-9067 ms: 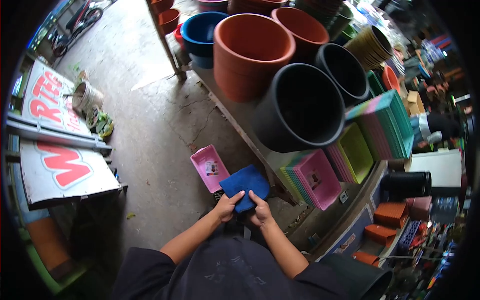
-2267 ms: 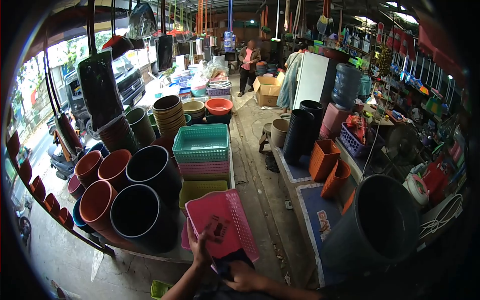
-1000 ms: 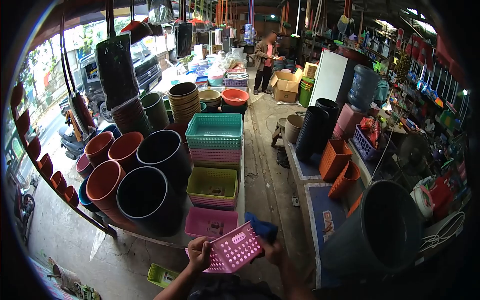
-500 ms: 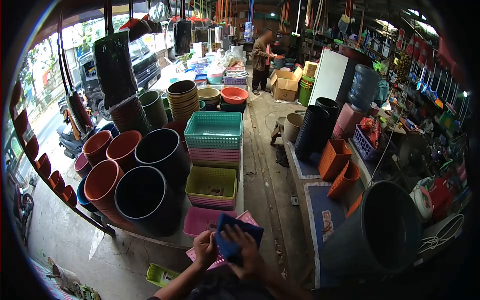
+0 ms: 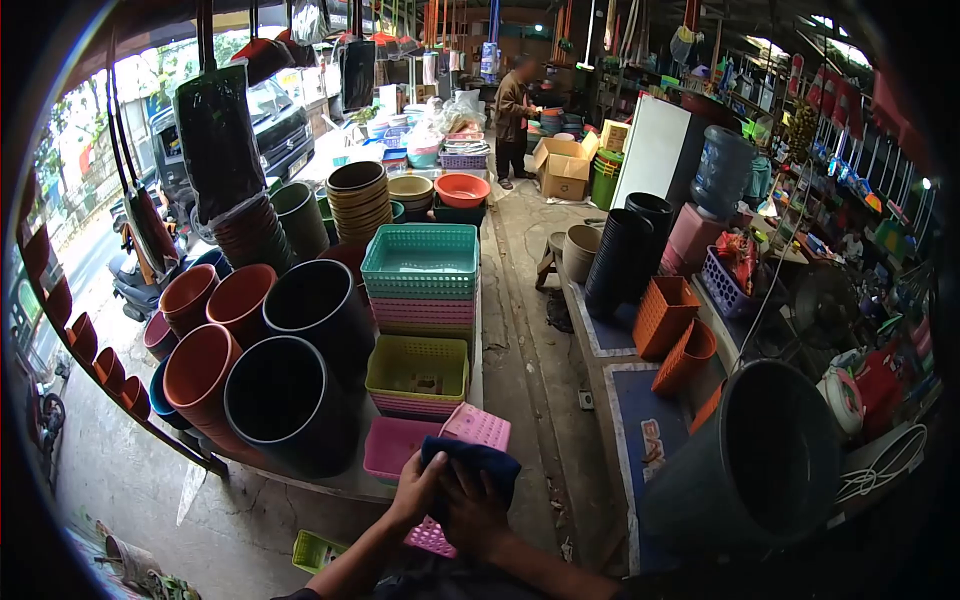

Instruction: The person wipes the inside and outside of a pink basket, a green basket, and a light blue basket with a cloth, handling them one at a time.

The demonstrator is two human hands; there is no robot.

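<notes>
In front of me a pink perforated plastic basket [image 5: 478,427] is tilted, its lower part showing beneath my arms. My left hand [image 5: 413,492] is closed at the basket's left side, its thumb up by the edge of a dark blue cloth [image 5: 494,466]. Where its fingers meet the basket is partly hidden. My right hand [image 5: 474,515] presses the cloth against the basket, fingers bent over the fabric. Just beyond, a magenta basket [image 5: 392,447] sits at the table's near end, beside a stack topped by an olive-green basket [image 5: 418,368].
Teal baskets [image 5: 420,250] top a taller stack behind. Large black pots [image 5: 277,390] and terracotta pots [image 5: 200,365] crowd the left. A big dark bin [image 5: 760,455] stands right of the aisle. A green basket [image 5: 318,550] lies low. Another person [image 5: 513,115] stands far back.
The pink basket has turned, so its perforated side now rises above the cloth. My right hand and the cloth have shifted slightly down, and my left thumb has come up beside the cloth.
</notes>
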